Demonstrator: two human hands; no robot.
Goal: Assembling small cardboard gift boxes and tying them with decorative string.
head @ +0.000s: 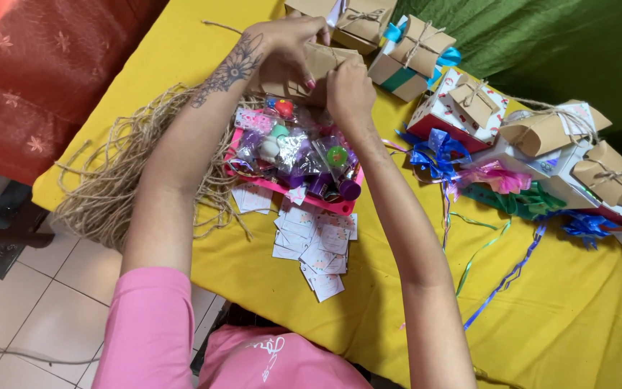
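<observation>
Both hands, left (286, 43) and right (348, 86), pinch a kraft box (319, 63) between them, seemingly closing or tying it. Twine (109, 180) lies below the left; trinket tray (293, 155) beneath.

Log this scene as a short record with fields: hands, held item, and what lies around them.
left hand: grips a small brown paper box from above
right hand: pinches the same box, fingers at its twine
below hands: pink tray of small bagged toys
near edge: loose white cards
left side: heap of jute twine
right side: tied brown boxes, curled ribbons
surface: yellow cloth
</observation>
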